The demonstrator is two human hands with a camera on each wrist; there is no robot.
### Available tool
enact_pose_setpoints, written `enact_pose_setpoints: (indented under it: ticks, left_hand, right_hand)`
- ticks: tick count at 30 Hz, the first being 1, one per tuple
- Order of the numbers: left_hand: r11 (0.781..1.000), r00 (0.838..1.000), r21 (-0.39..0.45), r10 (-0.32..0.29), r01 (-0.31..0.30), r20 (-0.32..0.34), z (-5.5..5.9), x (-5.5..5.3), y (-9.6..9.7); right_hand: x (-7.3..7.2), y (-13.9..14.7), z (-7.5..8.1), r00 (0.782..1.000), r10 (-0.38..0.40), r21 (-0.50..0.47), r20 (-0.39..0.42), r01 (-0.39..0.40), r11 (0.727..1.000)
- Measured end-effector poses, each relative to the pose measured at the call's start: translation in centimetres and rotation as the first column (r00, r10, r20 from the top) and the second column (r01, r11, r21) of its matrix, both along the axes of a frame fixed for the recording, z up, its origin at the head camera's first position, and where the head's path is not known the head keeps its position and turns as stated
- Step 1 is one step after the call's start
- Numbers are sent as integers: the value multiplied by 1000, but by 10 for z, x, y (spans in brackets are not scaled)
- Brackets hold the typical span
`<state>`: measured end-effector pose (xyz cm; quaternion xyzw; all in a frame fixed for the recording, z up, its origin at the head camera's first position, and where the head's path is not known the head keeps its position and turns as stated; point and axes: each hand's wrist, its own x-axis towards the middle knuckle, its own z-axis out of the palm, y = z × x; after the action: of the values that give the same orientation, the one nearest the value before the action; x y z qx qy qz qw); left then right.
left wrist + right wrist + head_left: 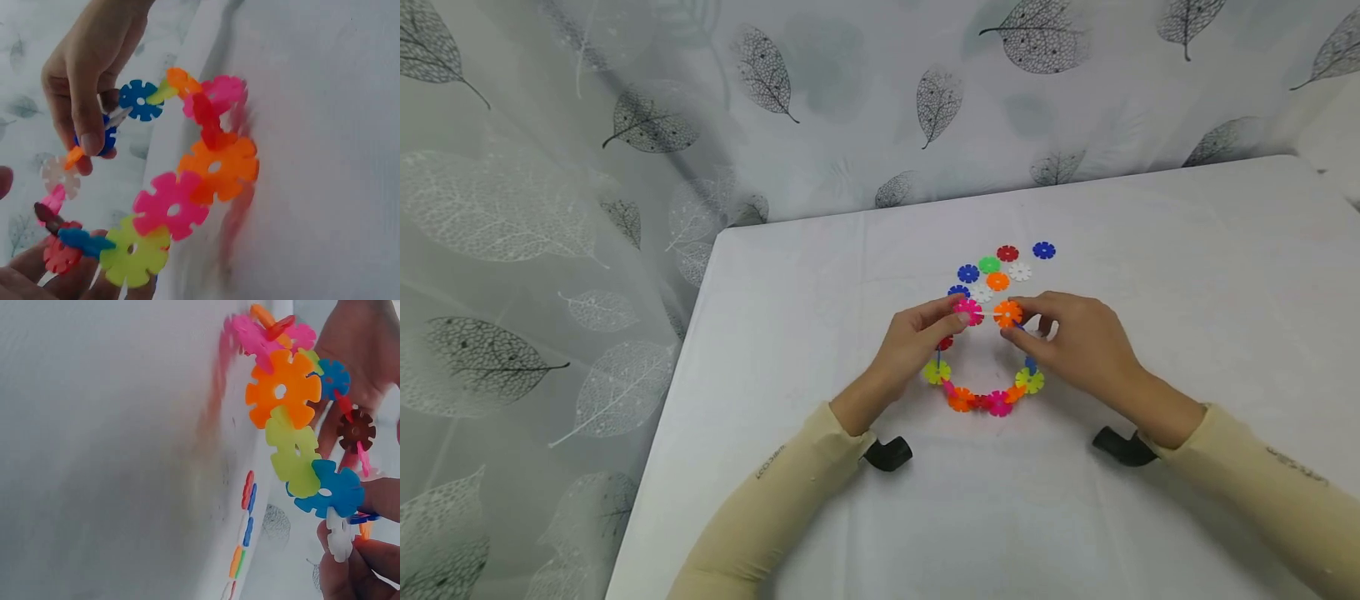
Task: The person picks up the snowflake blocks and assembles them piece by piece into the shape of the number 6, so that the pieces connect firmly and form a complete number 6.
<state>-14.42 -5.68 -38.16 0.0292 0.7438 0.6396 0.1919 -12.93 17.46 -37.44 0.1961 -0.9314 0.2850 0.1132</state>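
Both hands hold up a closed-looking loop of interlocking flower-shaped plastic discs, with a yellow disc (937, 372) at its left and another yellow disc (1029, 381) at its right. My left hand (917, 333) pinches a pink disc (969, 312) at the top of the loop. Opposite it, my right hand (1086, 337) pinches an orange disc (1007, 314). A white disc, seen edge-on, spans between these two. In the left wrist view, right-hand fingers also grip a dark blue disc (106, 137). The loop's lower part hangs toward me, with a large orange disc (219, 167) near the tablecloth.
Several loose discs lie behind the hands, among them a red disc (1007, 252), a green disc (989, 264) and a blue disc (1043, 250) at the far right. The white-covered table (790, 333) meets a leaf-print curtain (850, 100). Black curved pieces (888, 454) stick out below both wrists.
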Motion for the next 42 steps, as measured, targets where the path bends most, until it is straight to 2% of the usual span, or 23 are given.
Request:
enact_pose_setpoints:
  ticks: [2,5,9,12,18,24,27,34,38,42]
  left_hand:
    - [996,999,-77,-46,45,-14,1,-1,-5]
    - [985,995,-147,-97,95,-11,0,-3,-11]
    - [975,990,-174,-138,138,12,-1,-4,-15]
    - [969,987,-189,-158,159,24,-2,-3,-16]
    - [965,988,-213,-150,156,42,-6,0,-20]
    - [965,984,-199,-156,171,86,-9,4,-25]
    - [954,978,-227,-172,195,119,-11,5,-29]
    - [887,957,-365,-236,283,169,-14,10,-34]
    - [877,956,-384,-244,290,166,-13,13,-35]
    - [886,956,-364,-241,287,167,-13,14,-36]
  right_hand:
    - [0,5,1,999,-15,-8,45,15,1000]
    - [-1,10,2,985,-39,-20,168,43,999]
    - [-4,15,1,943,-51,-9,329,58,998]
    - [-5,18,-1,914,-45,17,404,42,999]
    - [-3,23,-3,865,6,-2,501,-6,1000]
    - [1,30,-9,835,59,-51,547,-37,998]
    - [4,32,-13,823,65,-59,564,-39,998]
    - [9,30,-16,822,28,5,569,-38,999]
    - [15,27,-14,836,17,92,549,-81,992]
    - [21,25,-11,873,2,188,487,-107,976]
